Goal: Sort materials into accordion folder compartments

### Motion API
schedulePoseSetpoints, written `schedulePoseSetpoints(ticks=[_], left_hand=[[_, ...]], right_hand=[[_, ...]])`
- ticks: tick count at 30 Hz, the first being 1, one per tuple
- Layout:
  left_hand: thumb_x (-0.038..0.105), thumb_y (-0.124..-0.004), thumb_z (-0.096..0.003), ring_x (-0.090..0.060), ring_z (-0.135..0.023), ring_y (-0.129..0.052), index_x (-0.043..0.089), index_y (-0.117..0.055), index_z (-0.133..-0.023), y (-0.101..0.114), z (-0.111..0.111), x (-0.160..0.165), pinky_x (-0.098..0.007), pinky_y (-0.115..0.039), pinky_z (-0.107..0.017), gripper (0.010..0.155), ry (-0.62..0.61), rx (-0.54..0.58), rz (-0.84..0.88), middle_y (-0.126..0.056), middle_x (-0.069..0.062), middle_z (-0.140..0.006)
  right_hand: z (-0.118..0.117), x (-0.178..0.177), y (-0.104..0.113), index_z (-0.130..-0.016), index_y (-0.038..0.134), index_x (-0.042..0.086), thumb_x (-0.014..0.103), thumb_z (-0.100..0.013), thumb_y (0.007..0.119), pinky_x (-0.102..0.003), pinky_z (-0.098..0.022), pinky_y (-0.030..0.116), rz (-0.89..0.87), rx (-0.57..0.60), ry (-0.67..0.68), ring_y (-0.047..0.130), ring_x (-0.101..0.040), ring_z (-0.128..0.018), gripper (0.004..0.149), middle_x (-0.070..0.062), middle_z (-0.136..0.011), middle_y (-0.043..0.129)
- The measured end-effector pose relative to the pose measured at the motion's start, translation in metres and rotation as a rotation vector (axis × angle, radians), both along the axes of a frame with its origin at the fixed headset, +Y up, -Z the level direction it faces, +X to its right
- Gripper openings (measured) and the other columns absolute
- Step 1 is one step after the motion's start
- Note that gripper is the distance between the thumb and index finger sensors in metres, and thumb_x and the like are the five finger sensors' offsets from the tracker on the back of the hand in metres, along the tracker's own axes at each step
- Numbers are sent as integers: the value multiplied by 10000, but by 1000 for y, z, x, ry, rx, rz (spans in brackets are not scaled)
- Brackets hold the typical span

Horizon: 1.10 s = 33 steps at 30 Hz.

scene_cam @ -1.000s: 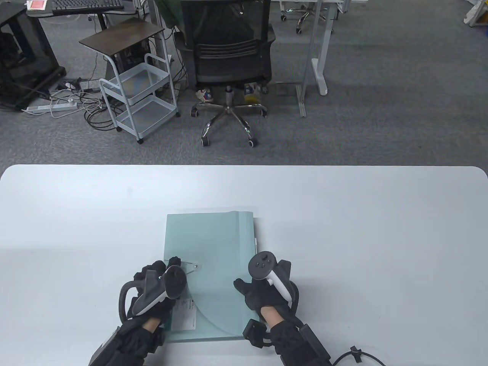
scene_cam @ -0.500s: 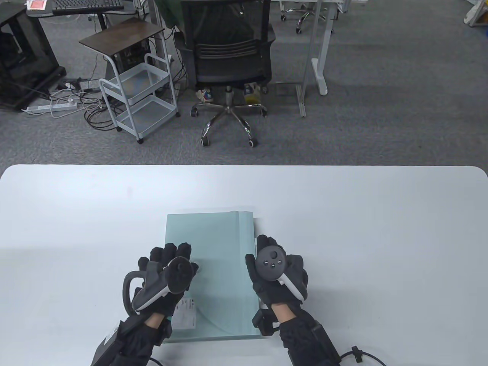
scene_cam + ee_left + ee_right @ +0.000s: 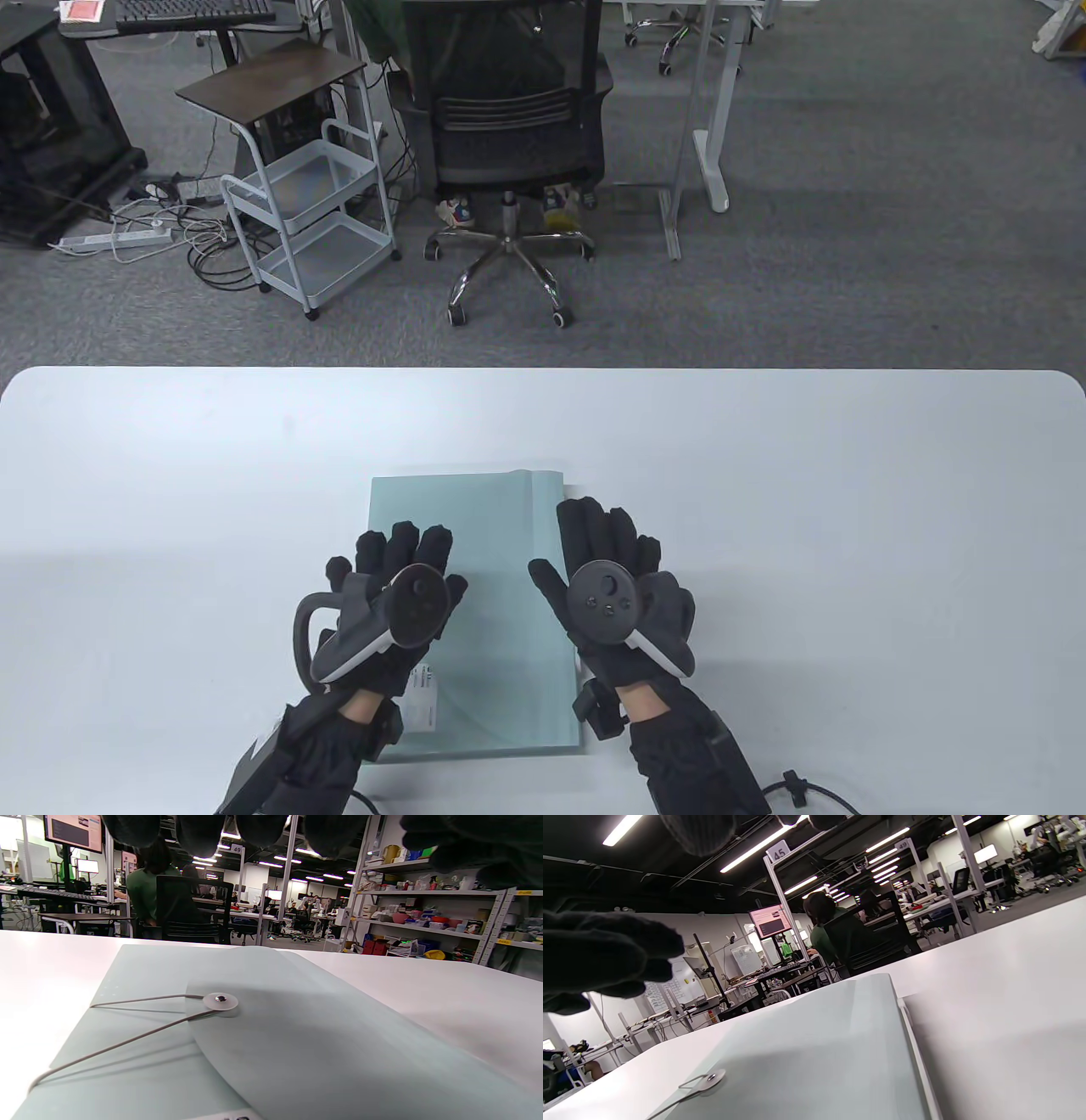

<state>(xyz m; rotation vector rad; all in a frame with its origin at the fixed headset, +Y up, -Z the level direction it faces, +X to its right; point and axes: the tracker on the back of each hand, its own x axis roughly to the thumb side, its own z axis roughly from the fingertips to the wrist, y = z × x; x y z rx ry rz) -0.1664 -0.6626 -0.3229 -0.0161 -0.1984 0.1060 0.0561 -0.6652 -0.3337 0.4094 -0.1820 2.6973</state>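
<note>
On the white surface (image 3: 764,475), close to the near edge, lies the pale green accordion folder (image 3: 475,543). It lies flat and its flap is down. A thin string (image 3: 127,1035) runs to the round button (image 3: 220,1000) on the flap, so the folder looks tied or at least not yet opened.

Both hands are spread wide and hold nothing. The left hand (image 3: 392,594) hovers over the left part of the folder, near the button. The right hand (image 3: 615,586) hovers at the folder's right edge, partly over the bare surface. In the wrist views the fingers hang above the folder, so I think neither hand touches it.

No papers to sort can be seen yet. So the job looks to be at its very start: opening the folder.

The next move probably needs the left fingers to pinch the string and slip it off the button, while the right hand keeps the folder from sliding. Then the flap can be lifted.

The folder's near end sits close to the surface's near edge, so pulling it that way could tip it off. Far side, left and right all have lots of room.
</note>
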Motion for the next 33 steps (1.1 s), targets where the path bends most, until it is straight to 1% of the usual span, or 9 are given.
schedulePoseSetpoints(ticks=[3,7,10,14,17,23,33], left_hand=[[465,-558,-729,-650,-1145,-385,176,-325,-1261,2,3,3,-856,-367,-684,649,-33,21,-6,-373,-216,-1322],[492,-548,-724,-647,-1154,-349,188,-297,-1263,4,6,5,-864,-351,-684,667,-72,50,1,-326,-206,-1333],[517,-537,-720,-656,-1154,-304,191,-274,-1266,5,7,4,-874,-328,-676,688,-100,48,25,-281,-219,-1335],[541,-537,-714,-669,-1147,-235,192,-239,-1267,5,8,3,-881,-299,-670,719,-121,36,34,-208,-233,-1336],[553,-545,-709,-677,-1139,-189,192,-208,-1265,4,7,4,-886,-281,-665,744,-135,15,33,-163,-243,-1331],[567,-559,-703,-671,-1130,-134,189,-155,-1257,-1,5,5,-889,-262,-658,783,-142,-22,6,-116,-267,-1317],[561,-568,-703,-680,-1121,-128,183,-155,-1255,-2,4,4,-889,-258,-655,786,-131,-38,1,-110,-271,-1312]], right_hand=[[1,-2,-2,-1187,176,156,478,-665,463,-790,-626,221,8,18,27,182,-562,-1067,677,-152,-1256,135],[0,-2,-5,-1186,166,178,498,-656,462,-789,-624,195,4,11,67,139,-553,-1077,686,-132,-1262,106],[0,-3,-6,-1186,157,186,511,-650,461,-790,-621,184,6,-1,96,119,-550,-1081,696,-133,-1263,88],[0,-5,-9,-1183,136,212,531,-643,460,-793,-554,98,21,-17,127,58,-556,-1072,706,-113,-1263,49],[-1,-6,-12,-1179,116,223,542,-638,461,-794,-552,92,32,-42,148,28,-549,-1070,716,-111,-1256,16],[-2,-6,-15,-1169,89,227,551,-633,468,-796,-573,112,46,-61,161,28,-549,-1070,732,-116,-1245,-14],[-4,-6,-20,-1164,83,233,550,-633,471,-795,-581,119,63,-82,167,27,-546,-1069,731,-113,-1240,-26]])
